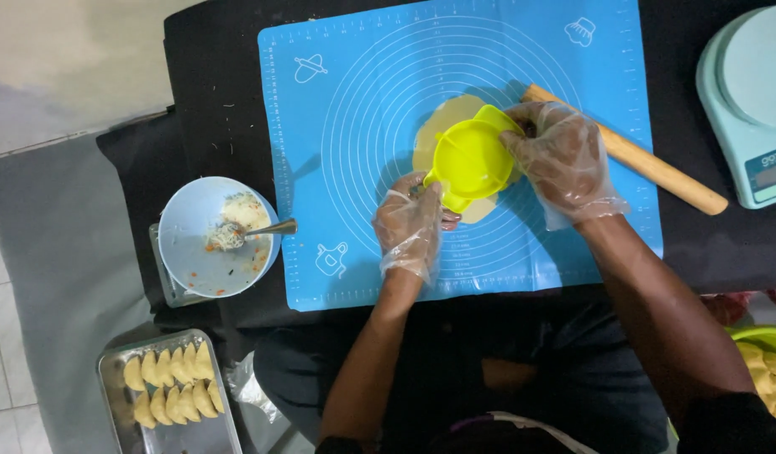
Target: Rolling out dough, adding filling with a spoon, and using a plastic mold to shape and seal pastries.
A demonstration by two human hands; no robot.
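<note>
Tray point(110, 378): 7 o'clock, nearest, rows of folded dumplings point(171, 383).
Bowl point(194, 252): 9 o'clock, filling scraps, spoon point(266, 230).
Left hand point(410, 225): gloved, pinching the yellow press point(470, 158) handle.
Right hand point(560, 160): gloved, fingers curled on the press rim.
Dough round point(442, 126): under the press, mat point(354, 101) centre.
Rolling pin point(648, 164): 2 o'clock, partly hidden behind the right hand.
Scale point(745, 101): 2 o'clock, farthest.

Single head cam, worn by person, looks straight down, close range. Blue mat point(455, 151) on black table point(211, 101) fills centre; own forearms enter from bottom edge; floor at left.

Press point(472, 157) on dough point(445, 122) (mat point(354, 101) beneath).
</note>
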